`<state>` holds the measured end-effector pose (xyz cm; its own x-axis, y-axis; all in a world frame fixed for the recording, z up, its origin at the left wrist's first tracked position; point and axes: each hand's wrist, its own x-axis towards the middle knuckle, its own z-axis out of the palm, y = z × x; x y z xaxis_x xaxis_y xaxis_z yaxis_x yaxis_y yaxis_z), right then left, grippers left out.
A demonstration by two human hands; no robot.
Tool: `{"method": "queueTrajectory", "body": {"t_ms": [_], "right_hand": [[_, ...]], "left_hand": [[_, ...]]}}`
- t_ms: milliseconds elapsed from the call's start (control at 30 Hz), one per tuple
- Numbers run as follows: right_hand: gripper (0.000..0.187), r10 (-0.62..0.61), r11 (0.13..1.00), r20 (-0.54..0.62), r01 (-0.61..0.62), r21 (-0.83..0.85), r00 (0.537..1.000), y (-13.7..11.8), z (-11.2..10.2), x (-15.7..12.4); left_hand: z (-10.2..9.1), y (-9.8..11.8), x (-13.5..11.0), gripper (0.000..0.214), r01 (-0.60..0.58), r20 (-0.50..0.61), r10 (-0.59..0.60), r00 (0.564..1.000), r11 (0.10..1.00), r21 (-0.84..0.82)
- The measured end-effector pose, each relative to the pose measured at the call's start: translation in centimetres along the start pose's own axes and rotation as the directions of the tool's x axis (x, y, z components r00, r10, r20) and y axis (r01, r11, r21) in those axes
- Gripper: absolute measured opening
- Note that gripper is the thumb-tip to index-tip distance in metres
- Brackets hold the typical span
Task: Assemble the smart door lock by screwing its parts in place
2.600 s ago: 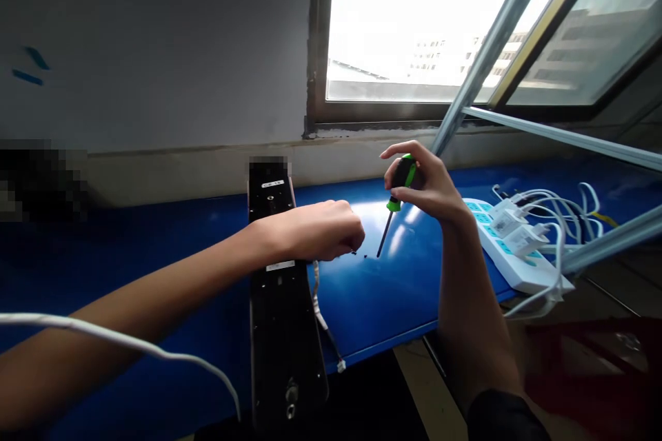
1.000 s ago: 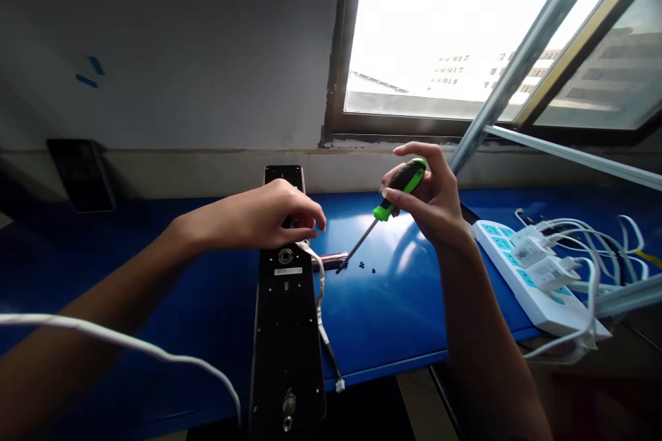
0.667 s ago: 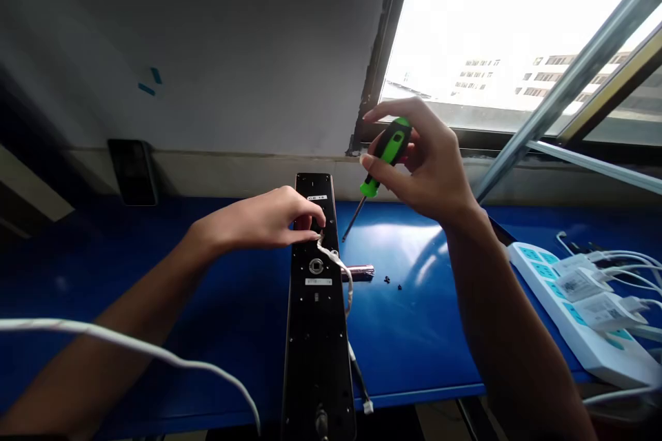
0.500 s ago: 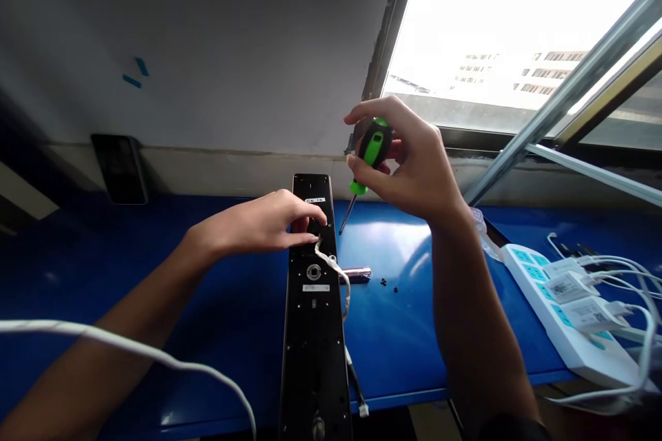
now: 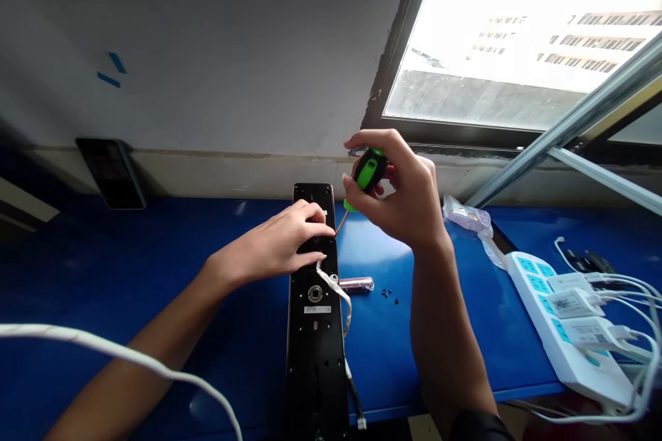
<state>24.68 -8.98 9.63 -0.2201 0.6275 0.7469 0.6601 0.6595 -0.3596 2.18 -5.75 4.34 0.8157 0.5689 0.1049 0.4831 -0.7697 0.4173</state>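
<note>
A white power strip [image 5: 569,365] sits at right on the blue workbench [image 5: 103,241], a plastic bag [image 5: 465,215] near it; a black panel [image 5: 111,173] leans against the far wall at left.

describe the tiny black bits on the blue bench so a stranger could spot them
Below the bright window, a long black panel lies on a blue bench. Right of it lies a short shiny cylinder; the bits are the small black scatter past its end, the tiniest things there.

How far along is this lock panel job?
Done: small screws lie out on the blue bench. In hand: the right hand holds a green-handled screwdriver; the left hand rests on the black lock panel. Remaining: a white cable lies loose across the panel.
</note>
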Motion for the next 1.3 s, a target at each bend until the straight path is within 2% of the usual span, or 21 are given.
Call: {"method": "queueTrajectory", "body": {"t_ms": [167, 267, 367, 467, 700, 800, 933, 967, 1067, 1133, 1233, 1300], "right_hand": [[0.015, -0.099, 0.987, -0.041, 0.093, -0.127, 0.994, -1.0, 0.6, -0.4], [0.003, -0.171, 0.953, -0.034, 0.157, -0.259, 0.985, -2.0, 0.7, -0.8], [0.016, -0.244, 0.907, -0.024, 0.220, -0.358, 0.969, -2.4, 0.3, -1.3], [0.027, -0.280, 0.893, -0.051, 0.241, -0.380, 0.959, -2.4, -0.4, -1.6], [0.039, -0.233, 0.862, -0.071, 0.172, -0.477, 0.970, -2.7, -1.3, -2.3], [0.028, -0.213, 0.882, -0.013, 0.187, -0.432, 0.977, -2.9, -1.5, -2.4], [0.009, -0.222, 0.927, 0.117, 0.246, -0.283, 0.968, -3.3, -2.5, -2.4], [0.010, -0.207, 0.939, 0.153, 0.241, -0.245, 0.966, -3.4, -2.8, -2.4], [0.027, -0.169, 0.970, 0.235, 0.204, -0.135, 0.957, -3.7, -3.2, -2.4], [0.029, -0.174, 0.972, 0.218, 0.203, -0.116, 0.960, -3.6, -3.1, -2.4], [0.015, -0.192, 0.959, 0.128, 0.213, -0.186, 0.973, -3.3, -2.5, -2.4], [0.016, -0.189, 0.960, 0.113, 0.208, -0.186, 0.975, -3.3, -2.1, -2.4]], "left_hand": [[0.1, -0.3, 0.0, 0.034, 0.003, -0.009, -0.003, 1.000, 0.999, -0.035], [0.1, -0.3, -0.5, 0.038, 0.037, -0.016, -0.037, 0.999, 0.999, 0.017], [0.1, -0.1, -1.2, 0.049, 0.095, -0.034, -0.092, 0.995, 0.989, 0.111], [0.3, 0.1, -1.6, 0.058, 0.155, -0.025, -0.153, 0.988, 0.977, 0.147], [0.7, 0.6, -1.2, 0.067, 0.277, 0.007, -0.277, 0.961, 0.961, 0.016], [0.6, 0.4, -1.1, 0.068, 0.266, 0.003, -0.267, 0.964, 0.962, -0.061], [0.6, -0.1, -1.1, 0.070, 0.234, -0.026, -0.238, 0.971, 0.967, -0.097], [0.6, -0.1, -1.1, 0.071, 0.245, -0.024, -0.248, 0.968, 0.965, -0.097], [0.6, 0.0, -1.1, 0.070, 0.258, -0.015, -0.260, 0.965, 0.961, -0.098], [0.7, 0.1, -1.2, 0.069, 0.257, -0.015, -0.260, 0.966, 0.962, -0.096], [0.7, 0.1, -1.3, 0.069, 0.251, -0.018, -0.254, 0.967, 0.964, -0.088], [0.7, 0.1, -1.3, 0.068, 0.241, -0.023, -0.243, 0.970, 0.967, -0.080]]}}
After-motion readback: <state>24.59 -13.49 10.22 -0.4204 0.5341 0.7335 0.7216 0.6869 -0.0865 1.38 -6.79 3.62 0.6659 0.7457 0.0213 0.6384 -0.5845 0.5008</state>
